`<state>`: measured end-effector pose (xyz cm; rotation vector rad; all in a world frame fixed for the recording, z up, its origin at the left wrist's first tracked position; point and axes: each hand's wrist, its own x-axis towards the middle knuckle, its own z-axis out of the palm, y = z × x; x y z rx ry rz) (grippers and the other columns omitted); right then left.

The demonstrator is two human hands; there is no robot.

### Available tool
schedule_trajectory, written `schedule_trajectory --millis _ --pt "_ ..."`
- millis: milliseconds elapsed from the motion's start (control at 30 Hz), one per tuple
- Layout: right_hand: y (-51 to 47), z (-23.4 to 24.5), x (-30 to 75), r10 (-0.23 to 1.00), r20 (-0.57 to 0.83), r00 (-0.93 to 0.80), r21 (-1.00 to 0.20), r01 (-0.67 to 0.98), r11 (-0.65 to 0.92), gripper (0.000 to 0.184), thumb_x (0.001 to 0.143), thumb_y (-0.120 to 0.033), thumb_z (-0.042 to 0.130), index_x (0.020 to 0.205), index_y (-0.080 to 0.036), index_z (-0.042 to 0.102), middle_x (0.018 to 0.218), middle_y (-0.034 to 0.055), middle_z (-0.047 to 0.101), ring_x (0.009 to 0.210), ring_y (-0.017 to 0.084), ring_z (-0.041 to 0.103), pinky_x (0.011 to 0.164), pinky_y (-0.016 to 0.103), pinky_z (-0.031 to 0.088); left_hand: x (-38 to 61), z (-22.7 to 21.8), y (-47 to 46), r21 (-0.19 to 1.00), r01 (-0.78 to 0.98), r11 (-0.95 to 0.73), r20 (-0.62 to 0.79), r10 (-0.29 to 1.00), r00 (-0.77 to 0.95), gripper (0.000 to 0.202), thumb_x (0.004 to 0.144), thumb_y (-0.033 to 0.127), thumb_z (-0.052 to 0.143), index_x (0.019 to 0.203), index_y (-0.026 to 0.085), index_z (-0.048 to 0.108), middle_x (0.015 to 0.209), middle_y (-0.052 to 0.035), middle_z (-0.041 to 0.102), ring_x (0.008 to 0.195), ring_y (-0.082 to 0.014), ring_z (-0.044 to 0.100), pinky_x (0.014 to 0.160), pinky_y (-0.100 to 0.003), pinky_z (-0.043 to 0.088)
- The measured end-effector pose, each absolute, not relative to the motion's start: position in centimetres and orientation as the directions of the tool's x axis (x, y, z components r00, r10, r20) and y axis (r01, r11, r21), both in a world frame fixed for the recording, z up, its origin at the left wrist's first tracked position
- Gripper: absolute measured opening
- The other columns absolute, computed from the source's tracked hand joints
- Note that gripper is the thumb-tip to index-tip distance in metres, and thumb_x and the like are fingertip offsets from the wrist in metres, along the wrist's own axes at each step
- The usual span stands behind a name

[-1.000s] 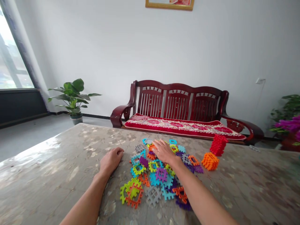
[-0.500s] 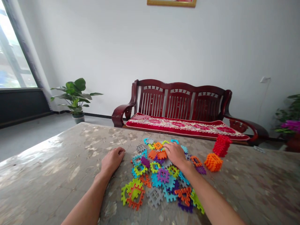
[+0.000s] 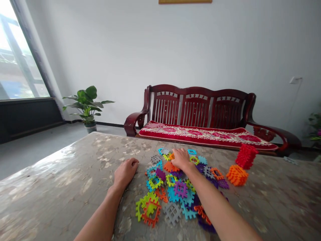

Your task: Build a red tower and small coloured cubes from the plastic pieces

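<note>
Flat interlocking plastic tiles in many colours lie in a loose pile on the table. My right hand (image 3: 181, 158) is over the far part of the pile, fingers bent down and close together at an orange tile (image 3: 171, 156); its fingertips and anything between them are hidden. Just below it lie more orange tiles (image 3: 170, 166). My left hand (image 3: 126, 171) rests on the table left of the pile, fingers curled in, with nothing seen in it. Nearer me are a purple tile (image 3: 181, 189), a grey tile (image 3: 173, 208) and an orange frame tile (image 3: 157, 213).
Right of the pile stand an orange stack of tiles (image 3: 237, 175) and a red stack (image 3: 247, 154). The patterned tabletop (image 3: 62, 194) runs to both sides. Behind it are a dark wooden bench (image 3: 194, 108) with a red cushion and a potted plant (image 3: 87, 107).
My right hand has moved a little left across the pile, onto the orange tiles, and its fingers are drawn in more. The view has shifted slightly; my left hand stays resting.
</note>
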<state>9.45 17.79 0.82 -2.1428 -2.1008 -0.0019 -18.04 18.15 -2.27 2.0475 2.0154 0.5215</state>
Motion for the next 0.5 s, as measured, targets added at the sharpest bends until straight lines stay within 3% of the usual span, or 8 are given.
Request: schedule_trajectory --millis 233,333,500 --pt "16.6 1.3 9.7 0.991 0.134 -0.008 -0.136 0.99 0.026 0.056 0.078 -0.019 0.055 0.134 -0.026 0.047 0.121 0.0063 0.066 0.11 0.024 0.057 0.091 0.035 0.04 -17.9 -1.9 17.9 0.382 0.923 -0.04 0.104 0.995 0.0 0.03 0.088 0.036 0.044 0.101 0.03 0.07 0.11 -0.0019 0.074 0.099 -0.0211 0.067 0.069 -0.025 0.044" --pt "16.4 1.6 10.3 0.991 0.133 0.012 -0.144 0.99 0.007 0.053 0.08 -0.027 0.057 0.133 -0.022 0.05 0.128 0.0091 0.062 0.117 0.026 0.054 0.093 0.035 0.04 -17.8 -1.8 17.8 0.375 0.925 -0.054 0.114 0.993 0.012 0.031 0.088 0.037 0.042 0.1 0.029 0.07 0.11 -0.0022 0.073 0.099 -0.0214 0.066 0.069 -0.026 0.044" --pt "16.7 1.6 10.9 0.997 0.075 0.002 -0.158 0.987 0.01 0.055 0.076 -0.038 0.064 0.128 -0.024 0.054 0.12 0.0083 0.067 0.118 0.027 0.053 0.091 0.035 0.041 -17.8 -2.0 17.9 0.385 0.922 -0.046 0.104 0.995 0.006 0.03 0.088 0.037 0.044 0.1 0.029 0.07 0.111 -0.0022 0.073 0.1 -0.0213 0.066 0.069 -0.025 0.044"
